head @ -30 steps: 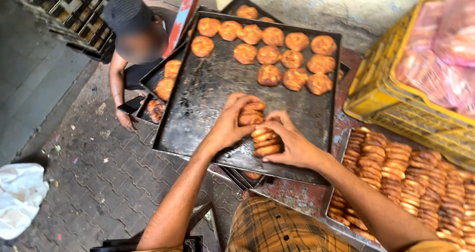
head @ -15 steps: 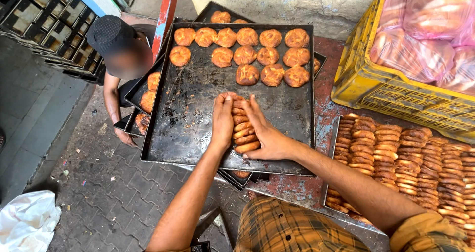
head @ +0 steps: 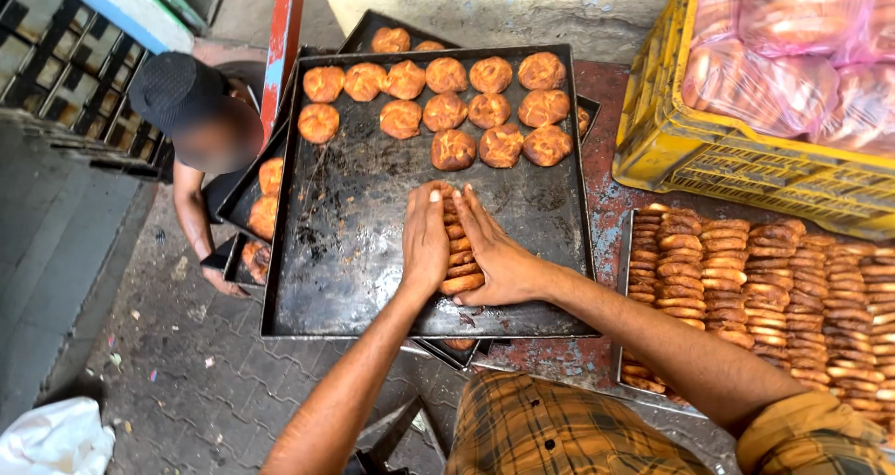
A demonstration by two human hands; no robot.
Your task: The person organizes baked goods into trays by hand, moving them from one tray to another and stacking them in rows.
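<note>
Left hand (head: 426, 242) and right hand (head: 499, 256) press flat against either side of a row of biscuits (head: 459, 251), palms facing, fingers straight, the row stood on edge and clamped between them. A second ago the hands cupped only a loose few; half a second ago the row was already gathered but sat slightly farther up the tray. Now it is tighter and longer. Judgement: the gathered batch is squared up and ready to come off as one block.

The row rests on the near half of the dark baking tray (head: 354, 223). Beyond the fingertips, flat biscuits (head: 447, 111) lie in loose rows. Right of the right hand: a tray of stacked biscuits (head: 774, 279); beyond it, a yellow crate (head: 709, 158) with pink bags. Left of the left hand, another person (head: 200, 125) crouches by lower trays.
</note>
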